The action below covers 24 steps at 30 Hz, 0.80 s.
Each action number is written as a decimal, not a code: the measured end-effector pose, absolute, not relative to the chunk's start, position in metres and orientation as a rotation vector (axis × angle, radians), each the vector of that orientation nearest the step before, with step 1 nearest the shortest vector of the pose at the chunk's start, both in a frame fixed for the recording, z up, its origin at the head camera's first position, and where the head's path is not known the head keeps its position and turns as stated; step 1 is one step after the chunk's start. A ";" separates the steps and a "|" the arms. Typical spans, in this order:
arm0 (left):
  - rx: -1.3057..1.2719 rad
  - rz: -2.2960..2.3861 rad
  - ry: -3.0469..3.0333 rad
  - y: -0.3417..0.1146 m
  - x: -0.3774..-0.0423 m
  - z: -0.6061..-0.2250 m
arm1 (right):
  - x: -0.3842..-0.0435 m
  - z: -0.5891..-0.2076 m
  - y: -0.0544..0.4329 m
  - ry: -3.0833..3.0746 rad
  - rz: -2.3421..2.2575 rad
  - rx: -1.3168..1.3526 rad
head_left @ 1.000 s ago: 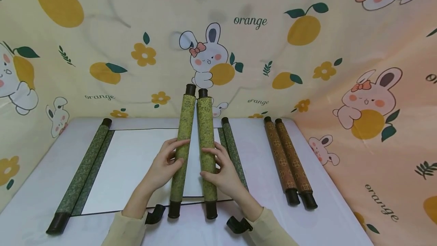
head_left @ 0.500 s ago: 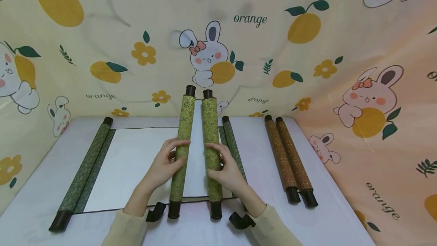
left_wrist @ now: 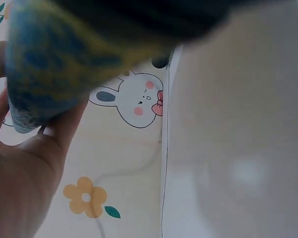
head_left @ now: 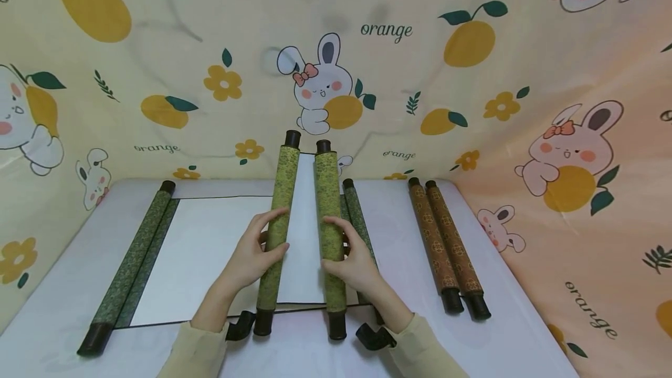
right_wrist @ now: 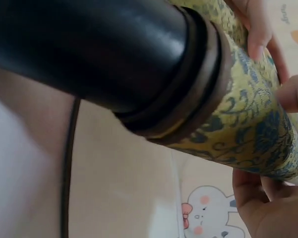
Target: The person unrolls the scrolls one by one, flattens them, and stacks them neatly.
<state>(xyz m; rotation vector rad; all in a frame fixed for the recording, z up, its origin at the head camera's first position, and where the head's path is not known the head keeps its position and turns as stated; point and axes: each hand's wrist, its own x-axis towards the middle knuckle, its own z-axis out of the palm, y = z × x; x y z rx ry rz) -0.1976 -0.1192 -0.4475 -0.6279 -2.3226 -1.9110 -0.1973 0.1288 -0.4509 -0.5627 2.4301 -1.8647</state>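
Above the middle of the table point(head_left: 446, 346), our left hand point(head_left: 252, 256) curls round the yellow-green left roller point(head_left: 278, 230) and our right hand point(head_left: 363, 262) round the right roller point(head_left: 332, 242). We judge both stiff and light, the paper point(head_left: 305, 226) between easily creased; we'd grip mid-length, avoiding the slick black ends point(head_left: 263, 322).

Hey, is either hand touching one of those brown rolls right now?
No, the brown rolls lie untouched on the table, while the left hand and the right hand each grip a yellow-green roll.
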 end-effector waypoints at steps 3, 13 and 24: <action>-0.620 -1.901 -2.336 -0.121 -0.198 -0.447 | -0.199 -0.449 0.132 2.389 -1.878 -0.595; -0.578 -1.716 -2.407 -0.132 -0.199 -0.445 | -0.200 -0.446 0.140 2.431 -1.817 -0.648; -0.619 -1.816 -2.418 -0.143 -0.198 -0.441 | -0.202 -0.445 0.140 2.447 -1.911 -0.500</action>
